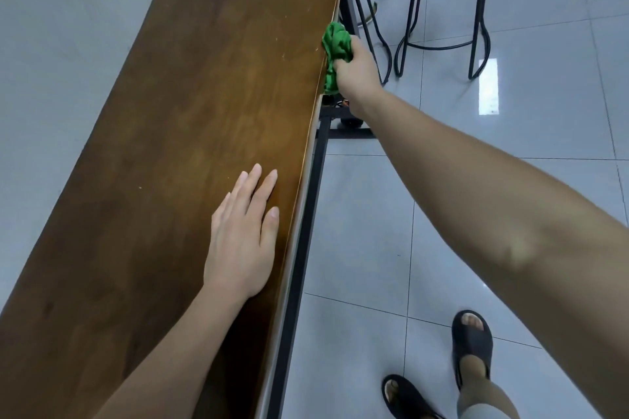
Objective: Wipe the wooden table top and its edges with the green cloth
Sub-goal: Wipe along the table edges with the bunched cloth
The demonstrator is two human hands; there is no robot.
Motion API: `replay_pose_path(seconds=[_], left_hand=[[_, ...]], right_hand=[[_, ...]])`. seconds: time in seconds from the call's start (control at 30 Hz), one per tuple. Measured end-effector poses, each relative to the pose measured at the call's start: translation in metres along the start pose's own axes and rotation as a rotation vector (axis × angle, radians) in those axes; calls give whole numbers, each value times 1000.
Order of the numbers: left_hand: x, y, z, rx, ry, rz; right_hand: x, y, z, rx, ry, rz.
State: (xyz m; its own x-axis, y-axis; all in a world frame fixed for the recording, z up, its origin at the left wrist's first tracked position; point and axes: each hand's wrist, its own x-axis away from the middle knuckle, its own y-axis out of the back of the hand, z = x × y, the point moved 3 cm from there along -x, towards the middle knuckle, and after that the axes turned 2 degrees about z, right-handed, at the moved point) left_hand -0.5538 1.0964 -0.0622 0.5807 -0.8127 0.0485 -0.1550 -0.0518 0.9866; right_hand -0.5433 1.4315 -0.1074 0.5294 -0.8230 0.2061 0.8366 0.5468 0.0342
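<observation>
A long brown wooden table top (pixel 177 112) runs from the near left to the far middle. My right hand (pixel 357 71) is stretched forward, shut on a bunched green cloth (pixel 335 44) that presses against the table's right edge about halfway along. My left hand (pixel 241 234) lies flat on the table top near the same edge, fingers spread slightly and holding nothing.
A black metal frame (pixel 306 214) runs under the right edge. Two black wire-legged stools (pixel 442 26) stand on the grey tiled floor to the right of the far part of the table. My feet in black sandals (pixel 471 343) stand at bottom right.
</observation>
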Motion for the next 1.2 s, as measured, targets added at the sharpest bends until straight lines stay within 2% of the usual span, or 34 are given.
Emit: replay_pose_path(seconds=[0.2, 0.5, 0.63, 0.73, 0.87, 1.07, 1.2], left_hand=[[3, 1, -2, 1, -28, 7], [9, 2, 1, 82, -61, -17], [28, 11, 3, 120, -85, -26], [64, 24, 4, 164, -63, -33], [133, 33, 13, 156, -3, -35], [244, 27, 37, 149, 199, -35], [315, 12, 39, 140, 264, -30]], right_hand=[[104, -17, -26, -24, 44, -22], [324, -42, -82, -134, 61, 90], [402, -50, -102, -103, 83, 139], [429, -50, -101, -60, 100, 136], [443, -47, -97, -35, 94, 216], [466, -42, -98, 0, 62, 347], [487, -37, -104, 27, 63, 428]])
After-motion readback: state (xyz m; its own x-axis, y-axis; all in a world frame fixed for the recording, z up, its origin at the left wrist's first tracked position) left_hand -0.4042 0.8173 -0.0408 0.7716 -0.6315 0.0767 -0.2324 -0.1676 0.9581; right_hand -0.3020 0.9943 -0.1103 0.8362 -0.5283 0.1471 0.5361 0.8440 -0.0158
